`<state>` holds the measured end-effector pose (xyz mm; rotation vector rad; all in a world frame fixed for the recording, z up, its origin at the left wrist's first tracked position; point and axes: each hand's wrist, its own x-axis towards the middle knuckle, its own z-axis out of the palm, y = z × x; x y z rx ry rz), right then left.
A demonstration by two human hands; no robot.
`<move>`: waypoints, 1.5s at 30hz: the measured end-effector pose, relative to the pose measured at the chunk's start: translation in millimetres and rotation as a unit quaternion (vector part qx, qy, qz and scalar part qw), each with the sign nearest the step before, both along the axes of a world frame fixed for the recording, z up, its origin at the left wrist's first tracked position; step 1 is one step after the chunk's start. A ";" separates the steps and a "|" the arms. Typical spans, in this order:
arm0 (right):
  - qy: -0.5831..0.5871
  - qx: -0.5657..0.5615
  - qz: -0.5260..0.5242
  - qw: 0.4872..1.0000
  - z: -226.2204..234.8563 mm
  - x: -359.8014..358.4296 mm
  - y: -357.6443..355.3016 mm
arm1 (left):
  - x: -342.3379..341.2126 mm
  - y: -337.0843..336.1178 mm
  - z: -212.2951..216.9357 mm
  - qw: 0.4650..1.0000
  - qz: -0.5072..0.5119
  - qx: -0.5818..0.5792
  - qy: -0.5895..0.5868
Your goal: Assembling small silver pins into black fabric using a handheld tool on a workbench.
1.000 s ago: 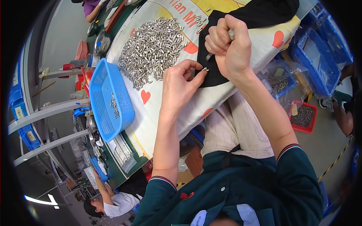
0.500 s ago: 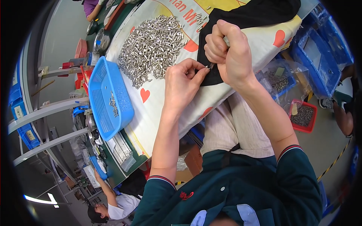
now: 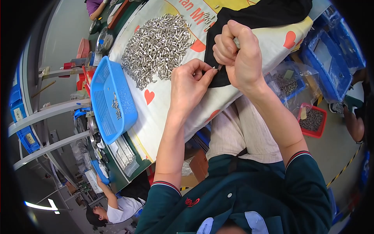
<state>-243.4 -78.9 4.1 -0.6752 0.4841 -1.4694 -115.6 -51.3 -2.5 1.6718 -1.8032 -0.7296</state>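
1. Cloth (image 3: 163, 117) printed in cream with red hearts covers the worktable and hangs over its near edge; the printed lettering at the top is cut off by the picture's rim.
2. Person seen from above in a dark green top, with forearms rising from the lower edge; pale striped trousers show between the arms.
3. Black fabric (image 3: 265, 15) lies across the top of the cloth, with one corner reaching down between the two hands; its far end runs out of view.
4. Heap of small silver metal pieces (image 3: 156, 46) sits on the cloth, just left of the black fabric; single pieces are too small to make out.
5. Blue plastic basket (image 3: 113, 101) stands tilted at the table's left edge, with a few metal pieces inside.
6. Blue bins (image 3: 331, 50) and a small red tray (image 3: 313, 120) of dark bits sit to the right; a clear bag partly hides one bin.
7. Right hand (image 3: 239, 54) is curled into a closed fist around a slim tool, almost wholly hidden; only a pale stub shows at the top.
8. Left hand (image 3: 189, 84) is pinched closed, with thumb and fingertips on a tiny silver piece (image 3: 214, 68) at the edge of the black fabric, touching the right hand's fingers.
9. Another person in a white shirt shows at the lower left, partly cut off.
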 end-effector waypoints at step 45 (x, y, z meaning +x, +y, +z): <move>-0.066 -0.007 0.056 0.996 -8.6 -5.7 -10.3 | -0.5 1.9 -2.1 1.000 -0.010 -0.016 -0.003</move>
